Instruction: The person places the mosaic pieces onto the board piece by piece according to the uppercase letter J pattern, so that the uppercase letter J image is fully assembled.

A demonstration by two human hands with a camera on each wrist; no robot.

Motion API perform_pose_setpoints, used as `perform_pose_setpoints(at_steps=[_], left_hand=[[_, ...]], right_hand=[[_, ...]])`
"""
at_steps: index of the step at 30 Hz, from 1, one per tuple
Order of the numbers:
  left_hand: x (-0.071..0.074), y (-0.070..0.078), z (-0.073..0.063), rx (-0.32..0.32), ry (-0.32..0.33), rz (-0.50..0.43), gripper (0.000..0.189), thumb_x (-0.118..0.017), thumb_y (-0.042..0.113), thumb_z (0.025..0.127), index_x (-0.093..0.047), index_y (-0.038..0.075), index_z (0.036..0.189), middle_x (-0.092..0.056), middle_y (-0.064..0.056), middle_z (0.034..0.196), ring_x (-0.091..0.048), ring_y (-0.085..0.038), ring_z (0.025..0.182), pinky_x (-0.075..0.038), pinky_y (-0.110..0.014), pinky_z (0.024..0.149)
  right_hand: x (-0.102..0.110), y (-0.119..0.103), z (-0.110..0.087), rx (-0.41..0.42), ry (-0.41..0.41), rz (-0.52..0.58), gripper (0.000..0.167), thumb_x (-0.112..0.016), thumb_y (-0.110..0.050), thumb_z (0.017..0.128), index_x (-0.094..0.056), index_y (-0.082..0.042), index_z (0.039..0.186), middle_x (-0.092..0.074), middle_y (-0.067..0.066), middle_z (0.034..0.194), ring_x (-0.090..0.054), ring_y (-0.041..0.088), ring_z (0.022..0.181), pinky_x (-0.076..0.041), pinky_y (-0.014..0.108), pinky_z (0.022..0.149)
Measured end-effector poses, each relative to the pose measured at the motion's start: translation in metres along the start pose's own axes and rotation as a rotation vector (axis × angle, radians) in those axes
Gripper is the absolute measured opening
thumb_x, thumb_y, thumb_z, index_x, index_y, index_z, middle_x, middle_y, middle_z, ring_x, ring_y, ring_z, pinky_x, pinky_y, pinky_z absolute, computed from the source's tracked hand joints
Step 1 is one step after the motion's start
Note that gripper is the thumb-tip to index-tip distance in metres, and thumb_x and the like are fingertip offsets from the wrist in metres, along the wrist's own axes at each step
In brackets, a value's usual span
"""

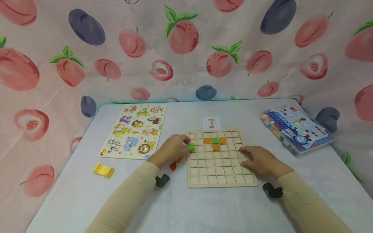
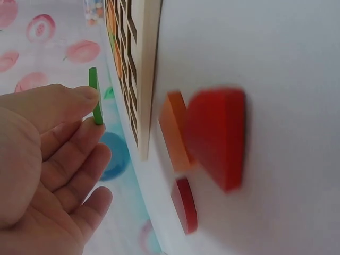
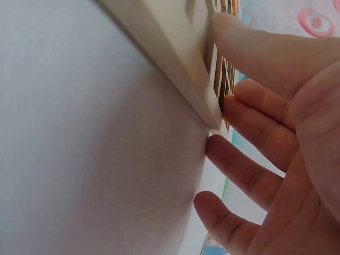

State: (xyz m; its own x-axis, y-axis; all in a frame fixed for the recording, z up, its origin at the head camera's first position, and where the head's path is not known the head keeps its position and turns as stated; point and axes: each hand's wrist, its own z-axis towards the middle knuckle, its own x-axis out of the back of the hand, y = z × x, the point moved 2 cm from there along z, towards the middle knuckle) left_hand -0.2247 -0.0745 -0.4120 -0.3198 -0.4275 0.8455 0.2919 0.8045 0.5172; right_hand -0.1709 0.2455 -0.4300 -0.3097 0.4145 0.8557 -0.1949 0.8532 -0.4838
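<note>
Between thumb and fingertip, my left hand [image 1: 174, 147] pinches a green square tile [image 1: 191, 146] at the left edge of the wooden grid board [image 1: 222, 187]. In the left wrist view the green tile [image 2: 95, 96] stands on edge, above the table. Three orange tiles [image 1: 216, 147] and another green tile [image 1: 215, 140] sit in cells of the upper rows. My right hand [image 1: 260, 159] rests at the board's right edge, thumb and fingers loosely spread. Below my left hand lie an orange piece [image 2: 174, 133] and red pieces [image 2: 217, 138], partly hidden from the head view.
A small printed pattern card [image 1: 212, 123] lies behind the board. To the left are an animal puzzle board [image 1: 135, 132] and a yellow wavy block [image 1: 103, 170]. A clear plastic box of colourful pieces [image 1: 297, 129] stands at the right. A fruit-print cloth [image 1: 186, 64] hangs behind the table.
</note>
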Motion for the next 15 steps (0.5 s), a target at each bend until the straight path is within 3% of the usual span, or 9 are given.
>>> perform_pose_setpoints(at_steps=[5, 15], left_hand=[[-0.006, 0.009, 0.001, -0.023, -0.015, -0.005, 0.03, -0.071, 0.017, 0.091, -0.069, 0.008, 0.12, -0.068, -0.001, 0.112, -0.056, -0.02, 0.103, -0.048, -0.034, 0.092], [-0.02, 0.031, 0.008, -0.083, -0.038, -0.01, 0.029, -0.073, 0.015, 0.089, -0.07, 0.007, 0.116, -0.069, -0.001, 0.109, -0.057, -0.018, 0.102, -0.048, -0.032, 0.094]], right_hand=[[0.001, 0.0, 0.0, -0.002, -0.001, -0.004, 0.059, -0.075, -0.024, 0.09, -0.054, 0.005, 0.138, -0.052, 0.028, 0.14, -0.044, 0.05, 0.131, -0.034, 0.061, 0.106], [0.001, 0.0, 0.0, 0.003, -0.005, -0.017, 0.06, -0.075, -0.024, 0.09, -0.054, 0.005, 0.138, -0.052, 0.028, 0.139, -0.044, 0.05, 0.131, -0.035, 0.061, 0.106]])
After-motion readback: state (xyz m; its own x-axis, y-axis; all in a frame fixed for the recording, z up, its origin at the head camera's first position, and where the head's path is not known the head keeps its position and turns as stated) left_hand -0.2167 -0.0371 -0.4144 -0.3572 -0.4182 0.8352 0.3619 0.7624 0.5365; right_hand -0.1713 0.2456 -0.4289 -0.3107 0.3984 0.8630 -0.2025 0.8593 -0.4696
